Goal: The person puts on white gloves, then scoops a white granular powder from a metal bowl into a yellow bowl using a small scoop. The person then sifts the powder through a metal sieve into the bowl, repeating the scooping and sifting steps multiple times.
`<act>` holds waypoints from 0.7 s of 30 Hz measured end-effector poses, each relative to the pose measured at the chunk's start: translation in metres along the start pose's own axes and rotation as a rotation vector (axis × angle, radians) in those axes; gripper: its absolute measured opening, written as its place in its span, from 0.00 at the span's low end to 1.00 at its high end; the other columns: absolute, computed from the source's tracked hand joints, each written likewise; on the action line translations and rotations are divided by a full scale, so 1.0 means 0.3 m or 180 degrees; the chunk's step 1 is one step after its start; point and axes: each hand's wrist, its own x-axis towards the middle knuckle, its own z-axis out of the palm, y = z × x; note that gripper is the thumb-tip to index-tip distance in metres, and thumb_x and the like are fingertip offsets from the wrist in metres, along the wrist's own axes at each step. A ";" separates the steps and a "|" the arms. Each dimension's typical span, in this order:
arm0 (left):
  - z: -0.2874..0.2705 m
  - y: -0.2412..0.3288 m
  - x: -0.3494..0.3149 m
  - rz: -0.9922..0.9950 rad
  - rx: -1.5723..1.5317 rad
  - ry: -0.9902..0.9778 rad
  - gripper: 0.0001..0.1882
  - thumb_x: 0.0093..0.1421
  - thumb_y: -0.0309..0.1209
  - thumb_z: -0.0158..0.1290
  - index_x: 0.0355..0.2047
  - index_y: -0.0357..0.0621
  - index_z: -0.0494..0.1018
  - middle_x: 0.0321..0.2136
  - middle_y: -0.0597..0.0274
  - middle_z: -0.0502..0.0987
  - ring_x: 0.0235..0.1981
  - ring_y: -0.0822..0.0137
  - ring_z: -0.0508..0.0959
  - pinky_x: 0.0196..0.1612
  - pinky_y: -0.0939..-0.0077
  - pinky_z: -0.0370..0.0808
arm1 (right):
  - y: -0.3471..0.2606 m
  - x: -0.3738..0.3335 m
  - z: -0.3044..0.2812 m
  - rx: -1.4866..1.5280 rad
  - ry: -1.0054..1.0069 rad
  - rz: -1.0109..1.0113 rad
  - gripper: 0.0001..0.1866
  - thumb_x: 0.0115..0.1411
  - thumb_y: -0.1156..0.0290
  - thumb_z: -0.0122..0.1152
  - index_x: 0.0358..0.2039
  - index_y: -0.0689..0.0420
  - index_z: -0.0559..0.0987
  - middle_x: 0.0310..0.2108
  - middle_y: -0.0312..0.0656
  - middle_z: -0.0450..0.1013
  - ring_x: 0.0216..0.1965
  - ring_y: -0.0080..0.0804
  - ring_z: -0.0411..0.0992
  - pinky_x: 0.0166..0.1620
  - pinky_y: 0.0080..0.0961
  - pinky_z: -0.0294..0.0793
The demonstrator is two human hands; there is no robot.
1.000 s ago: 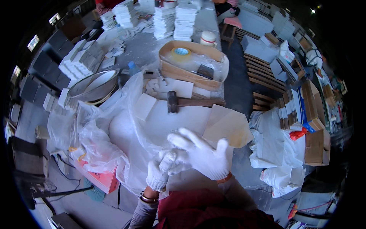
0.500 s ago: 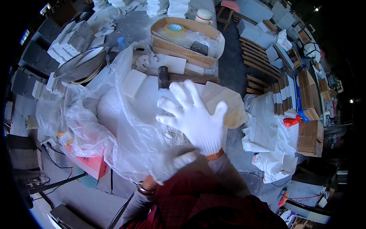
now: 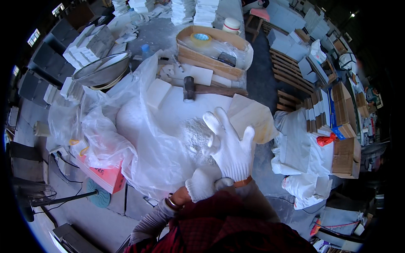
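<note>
1. The right hand (image 3: pixel 232 154) is raised in front of the body in a white knitted glove, right glove (image 3: pixel 234 164) pulled up to the wrist. It holds nothing: the thumb stands well away from two extended fingers, while the others bend inward.
2. The left hand (image 3: pixel 202 184), gloved in white too, lies at the cuff of the right glove, just below the right palm. Its fingers curl there – whether they pinch the knit or only press against it, I cannot tell.
3. An orange band (image 3: pixel 244 182) shows at the right wrist, a metal bracelet (image 3: pixel 172 203) at the left.
4. Just beyond the right fingers, to their left, lies a heap of pale, crumbly powder (image 3: pixel 195 137).
5. To the right of that hand is a beige slab (image 3: pixel 255 120) with an irregular outline; to the left, a crumpled clear plastic sheet (image 3: pixel 154 154) spreads widely.
6. Farther out, a hammer (image 3: pixel 188 89) lies with its dark head to the left and its wooden handle to the right, near a white block (image 3: pixel 157 93).
7. Behind the hammer stands a cardboard tray (image 3: pixel 209 67) – a tape roll (image 3: pixel 201 39) is inside. A wide bowl (image 3: pixel 97 75) sits left.
8. Farthest away, white tile stacks (image 3: pixel 205 14) stand along the table; slatted pallets (image 3: pixel 291 71) lie right.
</note>
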 end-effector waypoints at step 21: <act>-0.405 -0.052 0.089 -0.0352 0.3942 -0.0359 0.25 0.51 0.31 0.57 0.51 0.43 0.72 0.47 0.53 0.74 0.53 0.46 0.70 0.64 0.43 0.54 | -0.121 -0.064 0.004 -0.1635 0.0312 -0.0792 0.57 0.58 0.23 0.32 0.69 0.65 0.48 0.65 0.59 0.57 0.58 0.53 0.67 0.61 0.43 0.63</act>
